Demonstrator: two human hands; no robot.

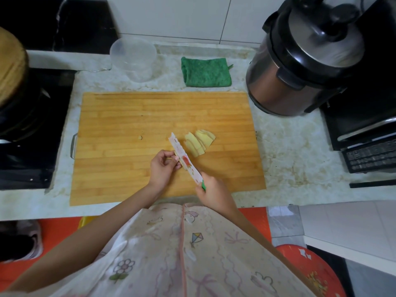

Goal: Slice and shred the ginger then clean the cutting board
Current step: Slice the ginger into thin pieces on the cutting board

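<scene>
slicing | right hand (212, 190) grips knife (186, 162) | left hand (161, 168) pinches, probably, ginger stub (170, 159) | slices (200, 142) at 1 o'clock | next: shred

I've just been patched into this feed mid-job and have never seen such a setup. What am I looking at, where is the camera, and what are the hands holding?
No machine here: a person works with bare hands, and the one picture comes from a wide-angle camera on their head, looking down. The right hand grips the green handle of a knife. The left hand pinches what looks like a small ginger piece against its blade. On the wooden cutting board lie fanned ginger slices and one stray bit. Behind it on the counter sit a green cloth, a clear plastic container and a pressure cooker.
</scene>
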